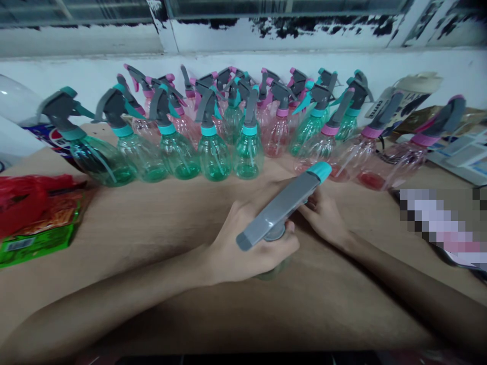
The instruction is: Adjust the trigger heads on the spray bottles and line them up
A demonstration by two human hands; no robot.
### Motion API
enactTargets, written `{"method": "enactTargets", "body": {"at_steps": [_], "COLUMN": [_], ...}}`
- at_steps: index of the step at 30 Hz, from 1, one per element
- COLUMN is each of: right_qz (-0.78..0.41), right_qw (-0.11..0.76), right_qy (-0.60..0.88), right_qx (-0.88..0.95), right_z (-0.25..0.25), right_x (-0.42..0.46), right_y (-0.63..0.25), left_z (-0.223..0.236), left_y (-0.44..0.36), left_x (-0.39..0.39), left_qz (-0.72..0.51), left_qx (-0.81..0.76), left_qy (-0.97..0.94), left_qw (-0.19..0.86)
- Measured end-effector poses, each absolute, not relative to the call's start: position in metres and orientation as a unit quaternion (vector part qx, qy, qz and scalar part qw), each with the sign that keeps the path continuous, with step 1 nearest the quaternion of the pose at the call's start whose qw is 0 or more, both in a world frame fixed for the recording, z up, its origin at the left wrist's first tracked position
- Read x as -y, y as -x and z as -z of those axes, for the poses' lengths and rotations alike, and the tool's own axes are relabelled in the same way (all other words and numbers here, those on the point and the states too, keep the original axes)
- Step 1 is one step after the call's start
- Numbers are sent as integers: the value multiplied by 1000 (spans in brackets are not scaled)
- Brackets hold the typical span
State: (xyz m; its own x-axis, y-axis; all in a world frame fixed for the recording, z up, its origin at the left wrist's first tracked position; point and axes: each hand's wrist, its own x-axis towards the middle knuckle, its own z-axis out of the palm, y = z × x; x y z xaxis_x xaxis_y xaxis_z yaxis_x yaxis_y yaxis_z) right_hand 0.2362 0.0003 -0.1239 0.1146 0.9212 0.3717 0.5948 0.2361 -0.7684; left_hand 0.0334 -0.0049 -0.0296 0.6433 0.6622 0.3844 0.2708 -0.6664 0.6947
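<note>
A spray bottle with a grey head and a teal nozzle tip stands in front of me, its head pointing up and to the right. Wrapped round its neck, just under the head, is my left hand. Most of the bottle's body is hidden by that hand, with a little pale green showing below. My right hand is closed at the front of the same bottle, fingers curled beneath the nozzle. Its fingertips are partly hidden by the spray head.
Several green spray bottles and pink spray bottles line the table's back. At left lie a red plastic bag and green snack packet, near a large Pepsi bottle. A carton and a pixelated flat object are at right.
</note>
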Motion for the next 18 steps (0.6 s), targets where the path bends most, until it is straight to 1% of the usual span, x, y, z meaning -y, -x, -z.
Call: {"method": "enactTargets", "body": {"at_steps": [4, 8, 11, 18], "right_qz": [-181, -180, -183, -222], "right_qw": [466, 463, 461, 479], "right_qy": [580, 582, 586, 571], "right_qx": [644, 644, 641, 628], "right_z": [126, 127, 127, 128], "right_x": [-1, -2, -2, -3], "right_y": [-237, -238, -238, -238], "left_z": [29, 29, 30, 23], "left_y": [-33, -33, -34, -37], "left_x": [6, 6, 5, 5], "left_qz": [-336, -342, -370, -393], "left_qx": [-264, -246, -236, -260], "left_qy": [-859, -860, -851, -830], "left_qw": [282, 288, 290, 300]}}
